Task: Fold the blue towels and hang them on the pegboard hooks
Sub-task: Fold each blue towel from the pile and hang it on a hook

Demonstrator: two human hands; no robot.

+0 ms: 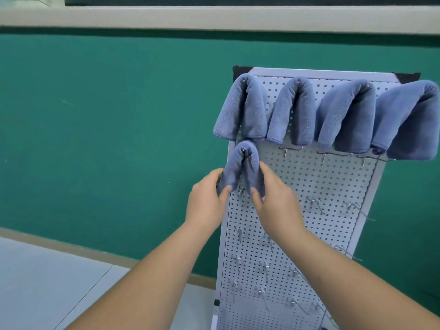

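At the pegboard's [309,184] left edge, second row down, a folded blue towel [240,170] straddles a wire hook [243,150], its plush halves drooping on either side. The left hand [206,203] pinches one half and the right hand [276,201] the other, thumbs in front. The hanging looks almost done; next comes tugging it even, then letting go. Four towels [292,110], soft arches, fill the top edge.

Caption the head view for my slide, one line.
The left hand and right hand hold a folded blue towel draped on a pegboard hook, below four hung towels.
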